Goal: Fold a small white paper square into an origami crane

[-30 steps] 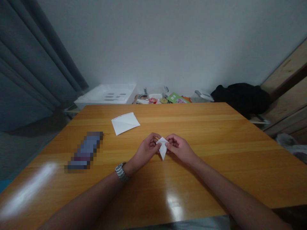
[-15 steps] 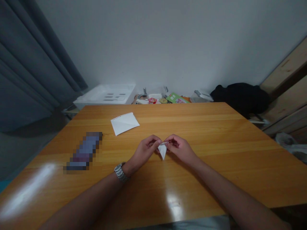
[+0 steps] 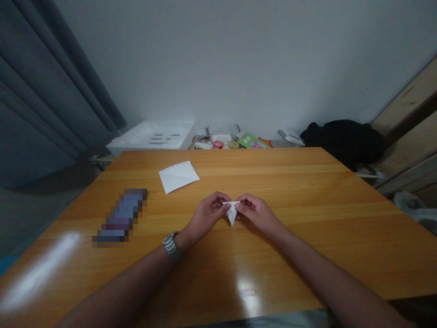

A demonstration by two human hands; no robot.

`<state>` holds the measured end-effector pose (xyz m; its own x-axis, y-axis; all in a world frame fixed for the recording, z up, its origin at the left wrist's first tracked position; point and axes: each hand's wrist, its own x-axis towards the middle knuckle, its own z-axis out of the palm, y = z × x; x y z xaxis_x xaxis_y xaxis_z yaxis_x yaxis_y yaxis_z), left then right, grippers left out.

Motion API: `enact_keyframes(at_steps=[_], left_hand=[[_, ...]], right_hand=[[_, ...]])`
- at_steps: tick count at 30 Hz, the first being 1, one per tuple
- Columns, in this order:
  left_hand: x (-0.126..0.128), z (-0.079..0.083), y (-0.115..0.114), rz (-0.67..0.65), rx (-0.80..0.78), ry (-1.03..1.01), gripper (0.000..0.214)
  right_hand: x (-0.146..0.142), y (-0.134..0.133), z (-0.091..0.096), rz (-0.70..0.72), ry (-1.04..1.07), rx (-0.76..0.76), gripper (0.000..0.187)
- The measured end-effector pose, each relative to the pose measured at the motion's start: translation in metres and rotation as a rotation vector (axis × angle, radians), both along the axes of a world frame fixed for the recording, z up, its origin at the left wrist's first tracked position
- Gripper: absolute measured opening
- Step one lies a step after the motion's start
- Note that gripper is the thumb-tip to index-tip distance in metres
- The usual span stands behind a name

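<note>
Between my two hands is a small piece of folded white paper, its pointed end toward me and a straight edge across the top. My left hand, with a metal watch on the wrist, pinches its left side between thumb and fingers. On the other side my right hand pinches the right corner, thumb on the near face. The fingertips behind the paper are partly hidden. Farther left on the wooden table lies a flat white sheet with a perforated top edge.
A pixelated, phone-like object lies on the left of the table. Beyond the far edge are a white foam tray, a green booklet and small packets. A black bag-like heap is at the far right.
The paper's upper part now shows a wide straight top edge with side corners, where before it was narrower and bunched. Both thumbs have shifted slightly on it.
</note>
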<state>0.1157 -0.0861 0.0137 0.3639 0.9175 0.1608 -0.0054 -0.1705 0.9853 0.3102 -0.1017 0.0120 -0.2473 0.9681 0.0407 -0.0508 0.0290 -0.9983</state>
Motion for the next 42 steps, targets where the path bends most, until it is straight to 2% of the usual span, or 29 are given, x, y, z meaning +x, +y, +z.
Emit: enact_keyframes(at_steps=[6,12,16,22,33,38,42], left_hand=[[-0.0002,-0.0009,0.0006,0.001,-0.015,-0.025,0.028],[-0.0011,-0.0035,0.0036,0.019,-0.147,-0.094,0.03],[-0.0012,-0.0035,0.0038,0.039,-0.18,-0.09,0.031],[-0.0016,-0.0022,0.002,0.072,-0.148,-0.062,0.03],[-0.0029,-0.0052,0.0021,0.066,-0.145,-0.003,0.031],[-0.0029,-0.0067,0.002,0.06,-0.099,0.037,0.032],[-0.0011,-0.0012,-0.0004,0.067,-0.025,0.102,0.029]], right_hand=[[0.0006,-0.0006,0.0022,-0.007,-0.013,0.062,0.033],[0.003,-0.0001,0.0017,-0.036,-0.021,0.086,0.03],[0.0029,0.0006,-0.0021,-0.029,-0.014,0.062,0.031],[0.0016,-0.0013,-0.0019,-0.018,-0.045,0.052,0.032],[0.0051,-0.0019,-0.0008,-0.013,-0.196,0.159,0.028],[0.004,-0.0031,0.002,-0.012,-0.213,0.138,0.028],[0.0046,-0.0053,0.006,-0.006,-0.268,0.157,0.029]])
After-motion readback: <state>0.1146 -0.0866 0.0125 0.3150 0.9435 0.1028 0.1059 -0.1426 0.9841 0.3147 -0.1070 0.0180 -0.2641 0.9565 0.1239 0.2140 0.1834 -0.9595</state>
